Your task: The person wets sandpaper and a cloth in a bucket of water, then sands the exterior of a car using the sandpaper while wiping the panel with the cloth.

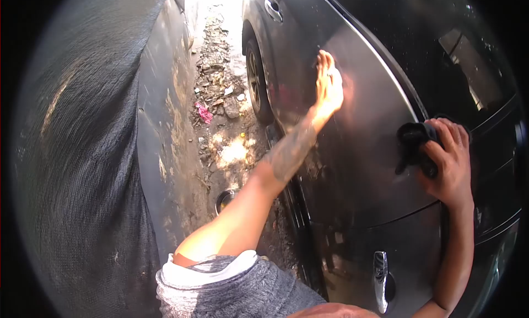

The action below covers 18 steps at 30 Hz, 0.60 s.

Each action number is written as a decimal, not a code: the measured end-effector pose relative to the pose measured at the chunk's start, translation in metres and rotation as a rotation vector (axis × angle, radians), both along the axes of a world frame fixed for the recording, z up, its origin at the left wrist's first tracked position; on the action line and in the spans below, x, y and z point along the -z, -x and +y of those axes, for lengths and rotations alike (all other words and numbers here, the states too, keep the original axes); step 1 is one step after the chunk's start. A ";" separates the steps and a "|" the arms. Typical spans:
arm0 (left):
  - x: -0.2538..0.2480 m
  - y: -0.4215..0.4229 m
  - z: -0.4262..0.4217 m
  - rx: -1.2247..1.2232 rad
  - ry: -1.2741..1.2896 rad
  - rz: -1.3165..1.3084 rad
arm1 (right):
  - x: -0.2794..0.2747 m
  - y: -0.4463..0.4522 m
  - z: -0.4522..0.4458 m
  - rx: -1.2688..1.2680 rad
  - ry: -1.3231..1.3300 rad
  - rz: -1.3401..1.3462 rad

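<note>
My left hand [329, 84] rests against the dark car door [352, 180], its fingers stretched out and holding nothing. On the right, near the door's window edge, my right hand [454, 164] is closed around a black cloth [416, 144] pressed to the car. Part of the cloth is hidden under the fingers. A chrome door handle [380, 282] sits below my right hand in the view. Farther off, a second chrome handle [273, 9] shows on the other door.
A black mesh sheet [82, 153] hangs over a wall [165, 136] on the left. Between wall and car runs a narrow strip of rubble [220, 70] with a pink scrap [204, 113]. A wheel [254, 78] stands ahead. A round dark container [223, 199] is partly behind my left arm.
</note>
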State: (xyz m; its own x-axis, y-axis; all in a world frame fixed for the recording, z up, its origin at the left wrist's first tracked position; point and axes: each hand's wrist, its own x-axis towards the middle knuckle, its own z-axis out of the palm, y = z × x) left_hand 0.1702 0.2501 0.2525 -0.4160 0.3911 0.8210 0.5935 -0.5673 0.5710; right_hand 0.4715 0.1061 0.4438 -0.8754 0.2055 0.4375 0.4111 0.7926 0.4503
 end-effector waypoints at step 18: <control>0.020 -0.027 -0.050 0.202 -0.164 0.096 | -0.007 0.006 0.000 0.046 -0.042 -0.123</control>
